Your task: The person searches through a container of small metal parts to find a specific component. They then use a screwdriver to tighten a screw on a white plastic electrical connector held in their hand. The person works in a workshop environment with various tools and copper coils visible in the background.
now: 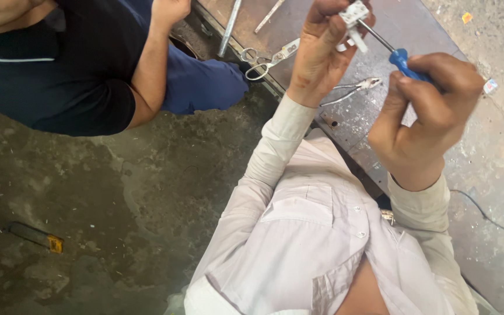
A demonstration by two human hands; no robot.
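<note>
Nearest to us we see our own white shirt [322, 245] with its buttons, and the two sleeves going up toward the hands.

Our right hand [430, 119] is closed in a fist around the blue handle of a screwdriver [393, 51]. The metal shaft of the screwdriver goes up and to the left, and its tip meets a small white plastic part [354, 17]. This white part is held in the air above the metal table [415, 23], near the top edge of the picture. Our left hand [322, 52] grips it between the thumb and the fingers, so this hand is closed on the part too.

Below the hands, on the dark metal table, a pair of pliers [354, 89] lies just beside the left wrist. A little more to the left lies a pair of scissors [266, 60] with its handles toward us. Farther up we see a metal rod [230, 26] and a thinner flat strip [268, 16], both tilted.

On the left side another person in a dark shirt [59, 76] and blue trousers sits near the table, with one hand [169, 10] at the edge of it. On the concrete floor [118, 192], well apart from all this, lies a small dark tool with a yellow end [35, 236].
</note>
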